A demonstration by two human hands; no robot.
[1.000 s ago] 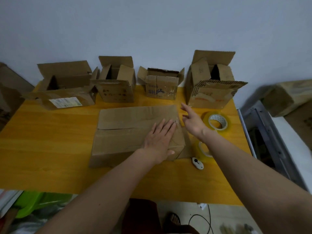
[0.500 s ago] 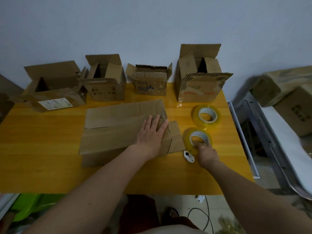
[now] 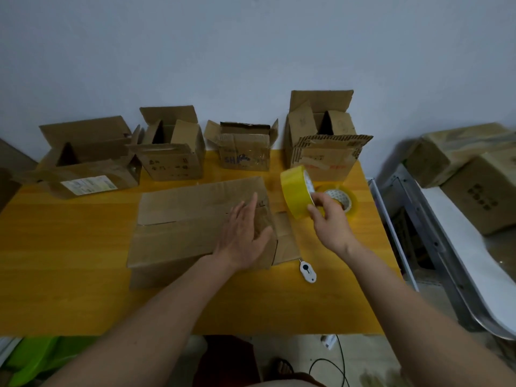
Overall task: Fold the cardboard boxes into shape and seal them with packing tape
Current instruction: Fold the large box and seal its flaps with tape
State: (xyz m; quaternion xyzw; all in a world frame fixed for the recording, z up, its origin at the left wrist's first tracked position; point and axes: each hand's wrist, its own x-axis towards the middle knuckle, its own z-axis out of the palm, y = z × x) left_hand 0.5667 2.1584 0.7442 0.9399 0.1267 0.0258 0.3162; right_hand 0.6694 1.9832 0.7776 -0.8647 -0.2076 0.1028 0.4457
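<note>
Your right fingers are now pinched on the yellow tape roll, thumb on the near rim and fingertips at the core — half a second ago that roll lay flat on the table and your hand was only reaching down to it. It is up in the air now, tilted on edge, just right of the folded box and in front of the second roll, which has stayed flat on the yellow table. That means the folding of this box is likely done and sealing is next; I cannot see a free tape end yet, so you will probably have to find one.

Your left fingers are straight and slightly apart, and the left hand has stayed spread over the right end of the box, keeping the top flaps down. One end flap sticks out flat to the right.

Both forearms reach forward from the bottom edge, the right wrist bent upward. The white cutter lies beside the box's near right corner, untouched. Four open boxes wait along the wall.
</note>
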